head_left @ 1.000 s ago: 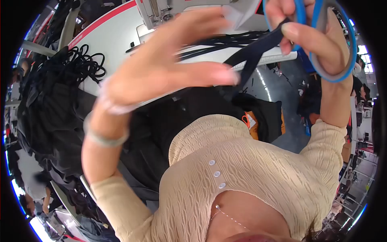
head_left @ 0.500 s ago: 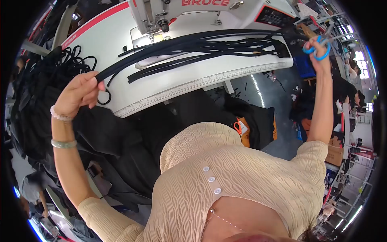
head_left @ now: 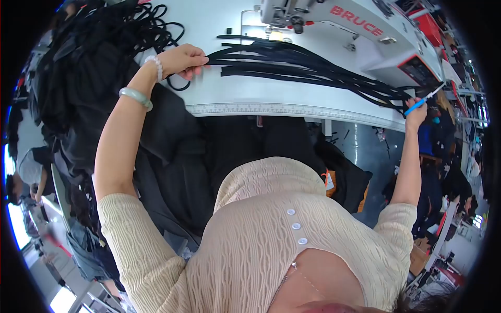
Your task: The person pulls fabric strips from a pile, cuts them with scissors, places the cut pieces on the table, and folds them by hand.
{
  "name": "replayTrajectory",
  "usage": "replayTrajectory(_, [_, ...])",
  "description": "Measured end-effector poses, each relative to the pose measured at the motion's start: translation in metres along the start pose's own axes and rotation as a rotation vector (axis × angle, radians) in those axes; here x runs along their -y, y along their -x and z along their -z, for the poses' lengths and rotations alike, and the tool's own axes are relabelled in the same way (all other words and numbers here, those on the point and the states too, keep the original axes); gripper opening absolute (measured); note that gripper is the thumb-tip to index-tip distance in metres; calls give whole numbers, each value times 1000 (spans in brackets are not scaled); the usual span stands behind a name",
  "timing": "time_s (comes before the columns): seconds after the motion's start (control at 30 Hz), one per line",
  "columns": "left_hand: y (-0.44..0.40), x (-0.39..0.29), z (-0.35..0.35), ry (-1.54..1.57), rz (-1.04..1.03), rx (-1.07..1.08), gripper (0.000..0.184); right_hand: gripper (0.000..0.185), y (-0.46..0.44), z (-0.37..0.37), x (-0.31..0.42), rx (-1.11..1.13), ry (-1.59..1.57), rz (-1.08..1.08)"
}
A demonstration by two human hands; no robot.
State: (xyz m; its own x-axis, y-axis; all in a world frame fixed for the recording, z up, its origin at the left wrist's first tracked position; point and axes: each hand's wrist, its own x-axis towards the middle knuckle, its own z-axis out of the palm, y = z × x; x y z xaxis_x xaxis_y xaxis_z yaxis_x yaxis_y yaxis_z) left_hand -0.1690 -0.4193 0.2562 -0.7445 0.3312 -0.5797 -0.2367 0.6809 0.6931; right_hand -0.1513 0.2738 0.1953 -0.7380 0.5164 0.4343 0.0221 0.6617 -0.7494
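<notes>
My left hand (head_left: pixel 182 61) pinches the left end of a bundle of black fabric strips (head_left: pixel 292 57) between thumb and fingers. The strips stretch to the right across the white sewing table (head_left: pixel 250 96), with a few loose ends lying near my left hand. At the table's right end, my right hand (head_left: pixel 416 113) is closed around blue-handled scissors (head_left: pixel 421 102), their blades pointing up and right. The right ends of the strips meet beside that hand; whether its fingers also grip them I cannot tell.
A white sewing machine (head_left: pixel 360 23) stands behind the strips. A ruler (head_left: pixel 271 109) runs along the table's front edge. Looped black cord (head_left: pixel 148 31) and a large pile of black fabric (head_left: pixel 78 99) lie at left. Another person (head_left: pixel 36 167) is at far left.
The view has turned, so the table and machine sit further right. My right hand has come down to the strips' right ends, and the scissors have swung round. My left hand still pinches the strips.
</notes>
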Motion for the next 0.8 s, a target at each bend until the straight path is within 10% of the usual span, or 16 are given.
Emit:
replayTrajectory(0.5, [46, 32, 19, -161, -90, -121, 16, 34, 15, 11, -57, -96, 132, -63])
replayTrajectory(0.63, [46, 22, 12, -259, -147, -136, 17, 40, 30, 31, -35, -244, 699, 127])
replayTrajectory(0.8, [45, 13, 3, -292, -220, -156, 19, 32, 92, 0, 84, -146, 9, 48])
